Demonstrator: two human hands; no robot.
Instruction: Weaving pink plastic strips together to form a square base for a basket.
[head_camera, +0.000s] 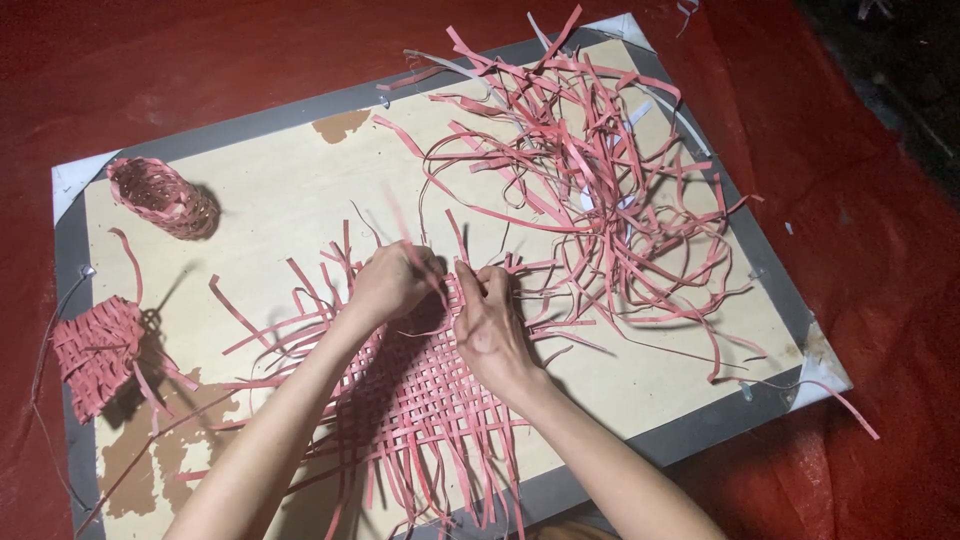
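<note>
Wooden board (280, 200) holds empty woven basket (163, 196); hands (392, 283) (490, 325) pinch mat (420, 390).

Craft workspace, wooden board (280, 200), loose weaving strips (600, 170), small baskets (165, 197)

The woven mat (420, 385) showed a pink-red open lattice; the loose strips (600, 180) and two small baskets (165, 197) were the same pink-red; the board (280, 190) was pale tan, grey-edged, on a red sheet (150, 60)

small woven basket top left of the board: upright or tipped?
Tipped. The small woven basket lies on its side on the board, its open mouth facing the upper left.
</note>
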